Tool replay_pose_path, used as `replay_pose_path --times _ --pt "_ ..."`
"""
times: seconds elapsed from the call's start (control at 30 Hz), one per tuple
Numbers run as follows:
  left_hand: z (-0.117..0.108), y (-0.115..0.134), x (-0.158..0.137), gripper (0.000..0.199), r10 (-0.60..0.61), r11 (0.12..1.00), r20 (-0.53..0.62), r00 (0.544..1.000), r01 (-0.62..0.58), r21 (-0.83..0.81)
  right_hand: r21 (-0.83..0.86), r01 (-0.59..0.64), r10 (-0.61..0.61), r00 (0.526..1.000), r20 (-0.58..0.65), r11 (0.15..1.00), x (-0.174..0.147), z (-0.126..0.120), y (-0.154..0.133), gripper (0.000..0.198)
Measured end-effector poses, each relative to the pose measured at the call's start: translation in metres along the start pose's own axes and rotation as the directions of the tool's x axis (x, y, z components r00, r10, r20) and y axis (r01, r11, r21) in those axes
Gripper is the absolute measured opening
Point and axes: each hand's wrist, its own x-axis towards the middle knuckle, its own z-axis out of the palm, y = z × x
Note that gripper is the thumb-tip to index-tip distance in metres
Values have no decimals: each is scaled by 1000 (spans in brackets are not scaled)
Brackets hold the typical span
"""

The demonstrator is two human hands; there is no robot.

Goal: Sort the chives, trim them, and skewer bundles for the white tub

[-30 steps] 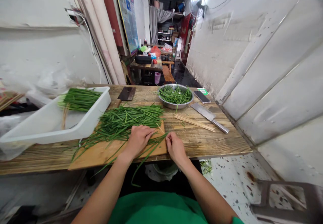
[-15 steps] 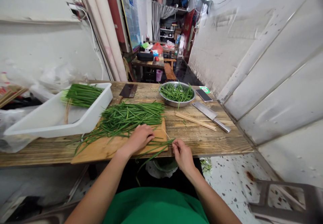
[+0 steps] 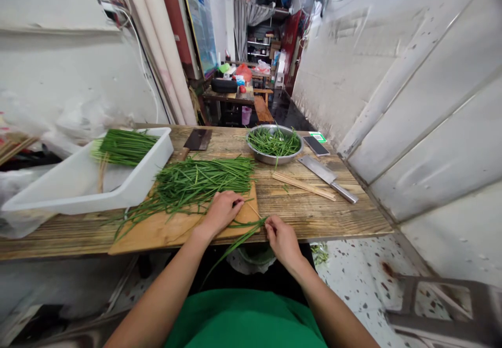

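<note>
My right hand [image 3: 281, 237] is closed at the board's front right corner, pinching the ends of a few long green chives [image 3: 243, 238] and a thin wooden skewer [image 3: 254, 209]. These chives trail left and down past the table edge. Over the cutting board [image 3: 172, 229], my left hand [image 3: 223, 211] has its fingers curled, and a short green strand shows at its fingertips. A broad pile of chives [image 3: 204, 178] covers the back of the board just beyond it. Fingers partly hide what each hand grips.
Behind the pile lies a dark-bladed cleaver [image 3: 198, 140]. A white tray [image 3: 129, 196] with more chives stands left. To the right are a metal bowl [image 3: 270, 158] of greens, loose skewers [image 3: 304, 186], a steel cleaver [image 3: 319, 171] and a phone [image 3: 316, 146]. A bin [image 3: 251, 262] sits below the edge.
My left hand has shifted slightly forward, its fingertips nearer the skewer. The chives at my right hand are gathered closer together and hang further down to the left.
</note>
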Motion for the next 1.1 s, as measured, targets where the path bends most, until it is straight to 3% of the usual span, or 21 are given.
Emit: replay_pose_path --times 0.5,1.1 --pt "3 -2 0 21 -16 998 -27 1000 15 -56 -54 -3 2 1000 -22 999 8 2 0 17" --pt "0 -2 -2 23 83 993 10 996 -82 -87 -26 8 -9 1000 -22 1000 8 6 2 15"
